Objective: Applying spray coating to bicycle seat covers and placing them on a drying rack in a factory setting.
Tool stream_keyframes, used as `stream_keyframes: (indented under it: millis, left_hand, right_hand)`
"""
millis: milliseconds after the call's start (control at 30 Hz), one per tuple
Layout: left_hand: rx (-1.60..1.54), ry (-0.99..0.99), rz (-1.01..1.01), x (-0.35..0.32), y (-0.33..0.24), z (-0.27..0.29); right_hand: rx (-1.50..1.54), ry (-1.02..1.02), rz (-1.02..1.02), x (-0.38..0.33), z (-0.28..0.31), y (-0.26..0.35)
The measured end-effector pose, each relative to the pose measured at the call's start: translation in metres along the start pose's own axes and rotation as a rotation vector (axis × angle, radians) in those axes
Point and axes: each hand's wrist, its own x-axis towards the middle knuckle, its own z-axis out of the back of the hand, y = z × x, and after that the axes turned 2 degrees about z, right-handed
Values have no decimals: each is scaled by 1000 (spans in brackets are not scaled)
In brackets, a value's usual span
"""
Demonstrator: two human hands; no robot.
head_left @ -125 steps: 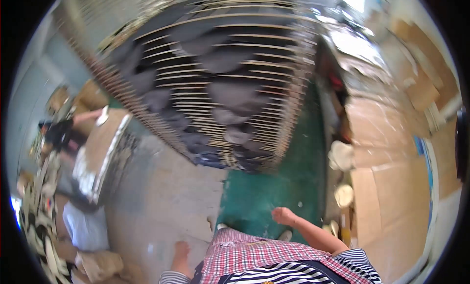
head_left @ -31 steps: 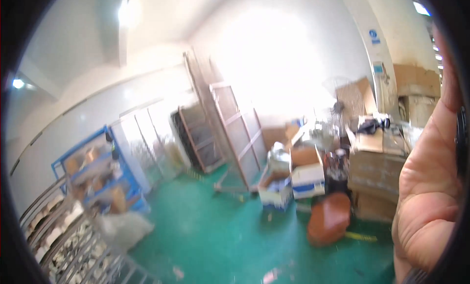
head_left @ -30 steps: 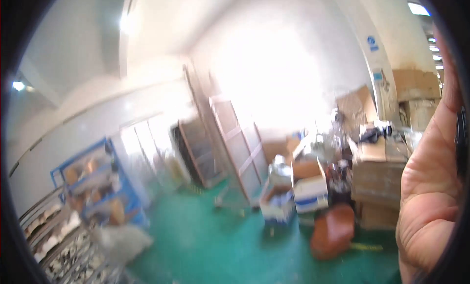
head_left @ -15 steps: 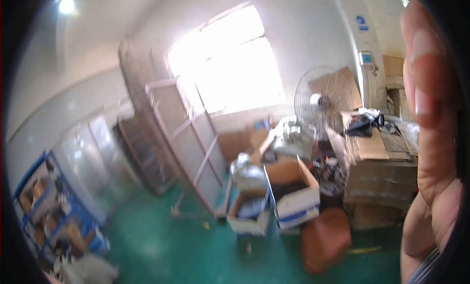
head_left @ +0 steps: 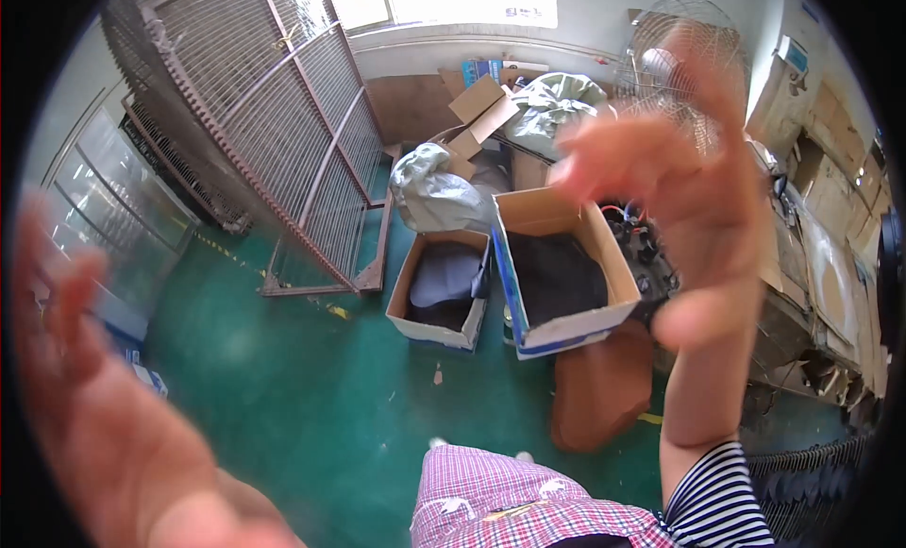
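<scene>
1. the right hand (head_left: 689, 199) is up in the air, close to the camera and blurry. its fingers are spread apart and it holds nothing.
2. the left hand (head_left: 66, 359) is up too, at the left edge, big and blurry. its fingers look loose and apart, and it holds nothing.
3. below the right hand is a striped sleeve (head_left: 722, 496). next to it, at the bottom, is red and white checked cloth (head_left: 510, 501) that the person is wearing.
4. far below the hands is a green floor (head_left: 283, 378) with small bits of litter on it.
5. a big cardboard box (head_left: 604, 251) with a blue edge sits on the floor, near where the right hand shows in the view. dark cloth lies inside it.
6. just beside it on the left is a smaller cardboard box (head_left: 406, 298). grey and dark cloth lies inside that one.
7. a brown bag (head_left: 604, 387) lies in front of the big box, touching it.
8. behind the boxes are stuffed grey sacks (head_left: 439, 189), and more open cardboard.
9. tall wire racks (head_left: 283, 142) lean by the wall on the left.
10. a big round fan (head_left: 684, 38) stands at the back right, partly behind the right hand.
11. a bright window (head_left: 453, 0) is at the top.
</scene>
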Motion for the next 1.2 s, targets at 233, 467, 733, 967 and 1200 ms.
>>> stream_keyframes:
  millis: [233, 467, 733, 967, 1200]
  left_hand:
    - [-343, -211, 1385, -276, 270, -154]
    - [-706, 169, 2217, -519, 416, -338]
    - [-590, 41, 2601, -676, 527, -488]
    - [-1020, -269, 2538, -735, 551, -556]
    - [-1114, -177, 2621, -708, 554, -546]
  right_hand:
    - [437, -504, -1362, -227, -106, -260]
    - [667, -1052, -1885, -369, -225, -459]
    - [522, -1400, -1951, -503, -272, -678]
    - [567, -1771, -1804, -572, -285, -760]
    - [769, -1726, -1680, -581, -295, -779]
